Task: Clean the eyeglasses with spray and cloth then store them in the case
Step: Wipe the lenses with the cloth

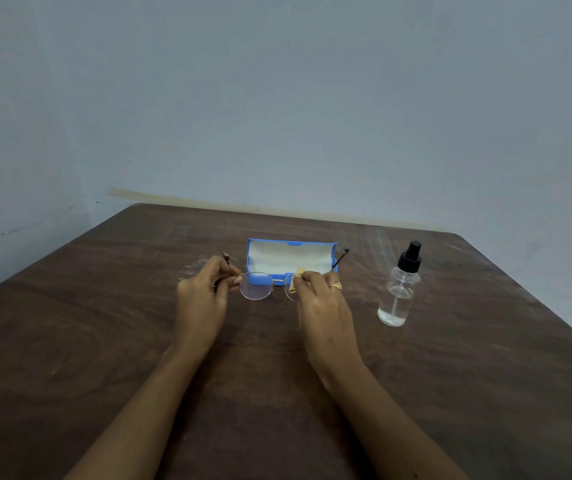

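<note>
Both hands hold the eyeglasses (266, 285) mid-frame: my left hand (205, 299) pinches one temple, my right hand (319, 299) presses the cloth (296, 279) on a lens. Wiping step; next, the open case (291, 258) behind.

A dark brown wooden table (104, 341) fills the lower half of the view, its grain scuffed with pale smears toward 12 o'clock. Behind it stands a plain grey-blue wall (277, 98). A pale yellowish strip (180, 199) runs along the wall's foot from 10 toward 1 o'clock.
</note>
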The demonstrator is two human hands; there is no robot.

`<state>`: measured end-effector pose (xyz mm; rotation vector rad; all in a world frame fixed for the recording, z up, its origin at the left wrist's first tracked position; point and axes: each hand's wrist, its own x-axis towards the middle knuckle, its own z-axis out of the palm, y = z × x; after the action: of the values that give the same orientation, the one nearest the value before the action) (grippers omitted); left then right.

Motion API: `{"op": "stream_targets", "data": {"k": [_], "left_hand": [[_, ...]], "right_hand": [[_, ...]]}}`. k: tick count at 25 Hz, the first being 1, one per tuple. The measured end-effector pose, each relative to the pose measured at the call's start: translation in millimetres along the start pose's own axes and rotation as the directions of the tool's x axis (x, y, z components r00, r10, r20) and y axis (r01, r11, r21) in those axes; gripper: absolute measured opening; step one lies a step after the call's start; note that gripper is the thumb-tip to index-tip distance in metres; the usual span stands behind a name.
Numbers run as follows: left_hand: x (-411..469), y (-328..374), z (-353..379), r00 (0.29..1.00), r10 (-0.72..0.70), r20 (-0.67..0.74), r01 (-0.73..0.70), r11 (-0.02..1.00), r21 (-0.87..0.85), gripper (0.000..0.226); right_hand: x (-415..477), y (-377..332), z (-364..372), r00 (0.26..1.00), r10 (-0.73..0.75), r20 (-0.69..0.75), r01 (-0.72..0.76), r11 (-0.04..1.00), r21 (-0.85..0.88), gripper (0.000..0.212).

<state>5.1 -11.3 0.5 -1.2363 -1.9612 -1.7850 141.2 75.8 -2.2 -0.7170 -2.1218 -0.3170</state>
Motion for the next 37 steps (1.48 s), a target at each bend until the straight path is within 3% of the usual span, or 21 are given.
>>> {"op": "stream_targets", "data": {"k": [8, 12, 16, 21, 25, 30, 33, 35, 37], "left_hand": [[2, -9, 1, 0.998, -0.046, -0.033, 0.044, 0.998, -0.055, 0.016], [2, -9, 2, 0.999, -0.031, -0.034, 0.03, 0.999, -0.022, 0.014], [1, -7, 3, 0.999, -0.02, -0.034, 0.02, 1.0, -0.008, 0.016], [1, -13, 2, 0.999, -0.017, -0.032, 0.015, 0.998, -0.06, 0.027], [0, -10, 2, 0.997, -0.04, -0.069, 0.034, 0.996, -0.082, 0.018], [2, -14, 1, 0.996, -0.059, -0.069, 0.053, 0.994, -0.093, 0.027], [2, -15, 2, 0.999, -0.029, -0.042, 0.027, 0.998, -0.056, 0.029], [0, -13, 2, 0.999, 0.016, -0.029, -0.017, 0.999, -0.038, 0.031], [-1, -8, 2, 0.998, 0.064, -0.015, -0.064, 0.997, -0.036, 0.022]], "right_hand": [[-2, 5, -4, 0.996, -0.063, 0.057, 0.056, 0.992, 0.111, 0.018], [-2, 5, -6, 0.994, 0.012, 0.109, -0.02, 0.998, 0.067, 0.026], [-3, 2, -3, 0.992, -0.006, 0.129, 0.001, 0.999, 0.033, 0.03], [-3, 2, -3, 0.996, -0.038, 0.076, 0.019, 0.973, 0.228, 0.017], [-1, 9, -5, 0.995, -0.053, 0.086, 0.023, 0.95, 0.312, 0.015], [-1, 13, -4, 0.998, 0.029, 0.063, -0.039, 0.984, 0.175, 0.015], [-3, 11, -1, 0.995, 0.02, 0.093, -0.029, 0.995, 0.099, 0.03], [-4, 8, 3, 0.994, 0.003, 0.11, -0.014, 0.995, 0.094, 0.036], [-4, 6, 5, 0.994, -0.019, 0.104, 0.005, 0.991, 0.13, 0.026]]}}
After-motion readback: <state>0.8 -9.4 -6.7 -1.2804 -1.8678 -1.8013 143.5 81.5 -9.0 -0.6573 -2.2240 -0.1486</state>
